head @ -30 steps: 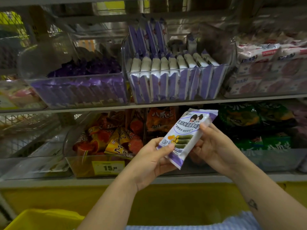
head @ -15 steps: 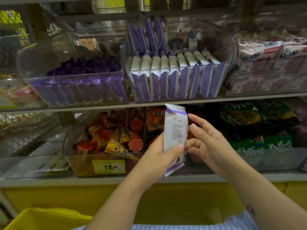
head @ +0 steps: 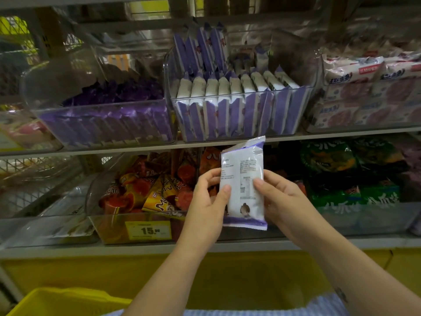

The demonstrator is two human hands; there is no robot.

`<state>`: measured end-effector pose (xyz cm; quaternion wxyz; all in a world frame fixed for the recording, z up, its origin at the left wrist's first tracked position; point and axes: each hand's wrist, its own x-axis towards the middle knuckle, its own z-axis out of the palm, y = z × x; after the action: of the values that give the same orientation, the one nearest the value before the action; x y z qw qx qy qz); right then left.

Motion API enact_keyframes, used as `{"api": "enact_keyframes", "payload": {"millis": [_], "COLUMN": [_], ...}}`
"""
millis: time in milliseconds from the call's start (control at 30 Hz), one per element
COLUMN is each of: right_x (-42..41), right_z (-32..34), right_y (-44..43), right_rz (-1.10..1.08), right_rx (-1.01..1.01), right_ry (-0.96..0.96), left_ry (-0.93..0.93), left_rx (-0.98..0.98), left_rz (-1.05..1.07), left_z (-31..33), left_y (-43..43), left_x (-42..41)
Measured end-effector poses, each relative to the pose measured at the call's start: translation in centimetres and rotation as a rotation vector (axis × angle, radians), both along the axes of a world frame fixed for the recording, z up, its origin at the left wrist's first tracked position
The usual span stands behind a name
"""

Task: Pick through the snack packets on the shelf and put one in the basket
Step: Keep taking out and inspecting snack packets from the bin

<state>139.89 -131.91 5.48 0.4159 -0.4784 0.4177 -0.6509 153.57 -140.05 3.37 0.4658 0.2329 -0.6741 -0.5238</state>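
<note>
White-and-purple foil snack packet (head: 245, 183) stands upright in front of the lower metal shelf (head: 136, 247), turned from edge-on to printed back facing the camera. Left hand (head: 209, 201) and right hand (head: 287, 201) each pinch a side; the right hand's fingers were spread before.

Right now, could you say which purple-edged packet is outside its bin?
The packet held between left hand and right hand; the others stand in the clear bin.
</note>
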Motion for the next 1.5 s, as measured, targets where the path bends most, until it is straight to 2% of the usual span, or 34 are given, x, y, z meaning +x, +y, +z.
{"api": "enact_keyframes", "payload": {"millis": [67, 233, 333, 567, 867, 1167, 1500], "right_x": [0.3, 0.4, 0.3, 0.6, 0.8, 0.7, 0.6], "right_z": [0.0, 0.2, 0.2, 0.2, 0.3, 0.7, 1.2], "right_y": [-0.1, -0.1, -0.1, 0.1, 0.3, 0.8, 1.2], "right_rz": [-0.021, -0.07, -0.08, -0.105, -0.091, -0.007, 0.063], "right_rx": [-0.018, -0.065, -0.076, -0.085, -0.11, -0.099, -0.068], "right_ry": [0.031, 0.087, 0.12, 0.231, 0.312, 0.353, 0.389], "left_ry": [-0.014, -0.113, -0.171, -0.211, -0.118, -0.072, -0.102], "left_rx": [-0.017, -0.021, -0.023, -0.01, 0.004, 0.066, -0.042], "left_rz": [0.033, -0.177, -0.225, -0.159, 0.002, 0.015, 0.056], "left_z": [0.0, 0.3, 0.6, 0.6, 0.4, 1.1, 2.4], "left_y": [-0.1, -0.4, -0.3, 0.1, -0.7, -1.5, -1.5], "left_x": [0.0, 0.7, 1.0, 0.6, 0.9, 1.6, 2.4]}}
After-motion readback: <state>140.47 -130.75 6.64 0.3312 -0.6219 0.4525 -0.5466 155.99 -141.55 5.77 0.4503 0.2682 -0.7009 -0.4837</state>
